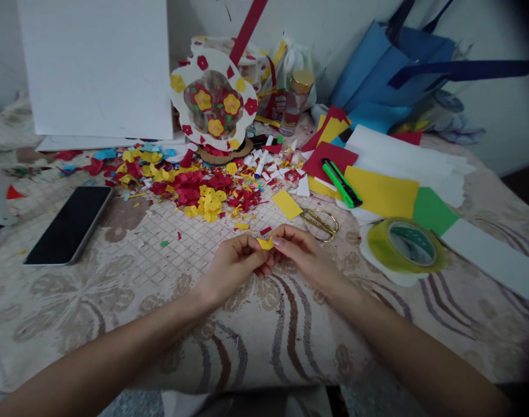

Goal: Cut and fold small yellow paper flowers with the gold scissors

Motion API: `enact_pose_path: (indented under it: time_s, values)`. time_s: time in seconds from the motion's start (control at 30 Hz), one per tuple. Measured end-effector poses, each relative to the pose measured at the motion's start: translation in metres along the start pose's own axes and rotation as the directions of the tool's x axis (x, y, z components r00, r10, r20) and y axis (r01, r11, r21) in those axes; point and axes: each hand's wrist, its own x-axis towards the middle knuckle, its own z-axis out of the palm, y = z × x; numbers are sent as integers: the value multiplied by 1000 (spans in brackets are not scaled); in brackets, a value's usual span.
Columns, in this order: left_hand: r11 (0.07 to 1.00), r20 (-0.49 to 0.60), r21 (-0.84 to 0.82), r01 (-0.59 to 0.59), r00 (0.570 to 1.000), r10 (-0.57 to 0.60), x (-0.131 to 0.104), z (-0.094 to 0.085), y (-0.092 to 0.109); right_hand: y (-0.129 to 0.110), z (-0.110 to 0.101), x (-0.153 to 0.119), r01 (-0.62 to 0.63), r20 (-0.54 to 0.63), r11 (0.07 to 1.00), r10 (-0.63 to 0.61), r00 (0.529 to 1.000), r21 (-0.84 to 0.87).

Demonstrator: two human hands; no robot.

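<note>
A small piece of yellow paper point(265, 244) is pinched between my two hands at the middle of the table. My left hand point(236, 260) grips its left end with closed fingers. From the right, my right hand point(305, 255) holds the other end between thumb and fingers. Just beyond my hands lie a yellow paper rectangle point(287, 204) and gold scissors point(320, 225). Red and yellow paper flowers point(205, 200) are heaped further back among scraps.
A black phone point(68, 226) lies at left. A flower-decorated paper lantern point(214, 101) stands at the back. To the right are a green cutter point(341, 183), coloured paper point(381, 191) and a tape roll point(405, 244). A blue bag point(368, 69) stands behind.
</note>
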Motion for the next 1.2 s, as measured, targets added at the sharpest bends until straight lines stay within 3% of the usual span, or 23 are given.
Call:
enact_pose_path:
  time_s: [0.3, 0.5, 1.2]
  values:
    - [990, 47, -125, 61, 997, -56, 3, -3, -3, -5, 1, -1, 58, -79, 970, -79, 994, -235]
    - [998, -13, -53, 22, 1000, -22, 4, -3, -4, 0, 1, -1, 166, -110, 965, -191, 975, -204]
    - [999, 11, 43, -3, 1000, 3, 3, -4, 2, 0, 2, -2, 92, -40, 960, -106, 994, -263]
